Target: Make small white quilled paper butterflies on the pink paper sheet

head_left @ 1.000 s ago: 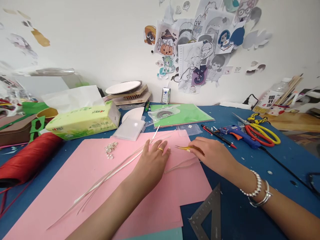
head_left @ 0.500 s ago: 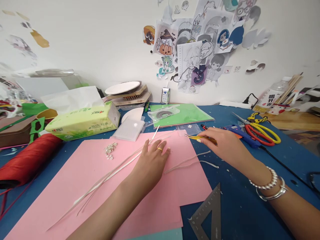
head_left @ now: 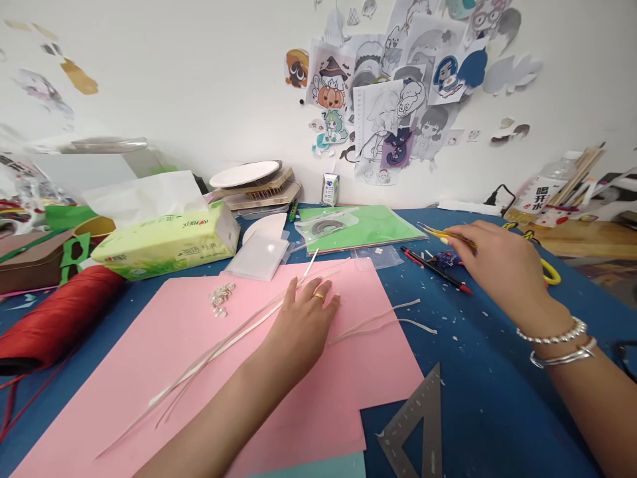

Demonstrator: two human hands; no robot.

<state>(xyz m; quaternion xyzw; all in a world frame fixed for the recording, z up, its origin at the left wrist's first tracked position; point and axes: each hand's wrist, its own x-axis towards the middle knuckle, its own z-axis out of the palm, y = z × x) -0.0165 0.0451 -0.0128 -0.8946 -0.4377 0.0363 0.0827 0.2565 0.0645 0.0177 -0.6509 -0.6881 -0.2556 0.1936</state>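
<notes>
My left hand (head_left: pixel 304 320) lies flat, fingers stretched, on a large pink paper sheet (head_left: pixel 209 372), pressing down several long thin white paper strips (head_left: pixel 219 348). A ring sits on one finger. My right hand (head_left: pixel 492 262) is out to the right above the blue table (head_left: pixel 478 372), closed on thin yellow tweezers (head_left: pixel 440 232) that point left. It hovers over a blue glue gun (head_left: pixel 444 259) and yellow-handled scissors (head_left: pixel 547 269), mostly hidden beneath it. A few loose strips (head_left: pixel 393 318) lie at the pink sheet's right edge. Small white paper coils (head_left: pixel 221 297) rest on the pink sheet.
A red-and-black pen (head_left: pixel 435 269) lies left of my right hand. A metal set square (head_left: pixel 418 425) sits at the front. A tissue pack (head_left: pixel 166 242), a red thread roll (head_left: pixel 54 318), green paper (head_left: pixel 378 229) and stacked plates (head_left: pixel 253 182) stand behind.
My right hand has carried the yellow tweezers from the pink sheet rightward and away, over the glue gun and scissors. My left hand has stayed on the strips.
</notes>
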